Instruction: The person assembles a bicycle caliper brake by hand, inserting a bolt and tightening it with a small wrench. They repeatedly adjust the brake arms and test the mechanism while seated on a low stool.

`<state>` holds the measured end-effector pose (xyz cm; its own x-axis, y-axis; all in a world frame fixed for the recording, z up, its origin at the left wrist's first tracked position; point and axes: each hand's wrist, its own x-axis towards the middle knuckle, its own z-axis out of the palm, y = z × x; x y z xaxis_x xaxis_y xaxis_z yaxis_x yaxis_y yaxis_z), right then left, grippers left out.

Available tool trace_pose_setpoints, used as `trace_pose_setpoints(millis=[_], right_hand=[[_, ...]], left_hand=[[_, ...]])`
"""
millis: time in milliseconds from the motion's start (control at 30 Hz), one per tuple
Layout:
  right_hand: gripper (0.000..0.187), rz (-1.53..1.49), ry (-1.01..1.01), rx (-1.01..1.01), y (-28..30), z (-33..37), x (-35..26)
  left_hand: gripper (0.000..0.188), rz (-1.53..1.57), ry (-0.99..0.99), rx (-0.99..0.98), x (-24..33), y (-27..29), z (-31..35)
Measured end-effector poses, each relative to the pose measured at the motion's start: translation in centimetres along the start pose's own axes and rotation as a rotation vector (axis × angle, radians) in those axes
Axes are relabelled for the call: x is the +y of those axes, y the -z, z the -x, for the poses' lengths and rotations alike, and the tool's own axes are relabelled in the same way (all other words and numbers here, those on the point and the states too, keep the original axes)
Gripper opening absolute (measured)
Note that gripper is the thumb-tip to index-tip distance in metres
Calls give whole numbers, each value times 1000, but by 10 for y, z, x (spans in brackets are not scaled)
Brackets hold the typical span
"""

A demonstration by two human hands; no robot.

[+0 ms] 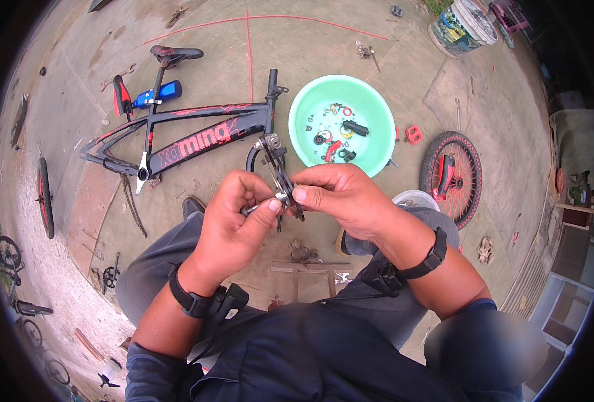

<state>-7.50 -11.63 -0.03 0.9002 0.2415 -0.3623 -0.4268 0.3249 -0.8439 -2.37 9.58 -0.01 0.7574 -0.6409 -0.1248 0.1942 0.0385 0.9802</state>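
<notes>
Both hands meet in front of my lap around a slim dark and silver metal bicycle part (271, 149); its exact kind I cannot make out. My right hand (334, 194) pinches its lower end between thumb and fingers. Close against it, my left hand (233, 208) is closed on a small silver metal piece (282, 198), thumb on top. Just beyond lies a black and red bicycle frame (203, 137) on its side, with its saddle (176, 55) attached. The part overlaps the frame's front end in view, so whether they touch is unclear.
A green basin (297, 127) with several small bike parts stands beyond my right hand. Right of it lie a red pedal (413, 135) and a spoked wheel (474, 181). A blue bottle (170, 91) rests by the frame. Another wheel (44, 197) is far left; a bucket (459, 30) stands back right.
</notes>
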Motion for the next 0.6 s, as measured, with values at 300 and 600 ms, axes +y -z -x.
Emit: trace_pose_setpoints(millis=[300, 600], right_hand=[[27, 107, 16, 77, -3, 0, -2], [26, -48, -15, 77, -2, 1, -2]], left_hand=[[13, -133, -75, -22, -1, 2, -1], [14, -112, -27, -10, 0, 3, -1]])
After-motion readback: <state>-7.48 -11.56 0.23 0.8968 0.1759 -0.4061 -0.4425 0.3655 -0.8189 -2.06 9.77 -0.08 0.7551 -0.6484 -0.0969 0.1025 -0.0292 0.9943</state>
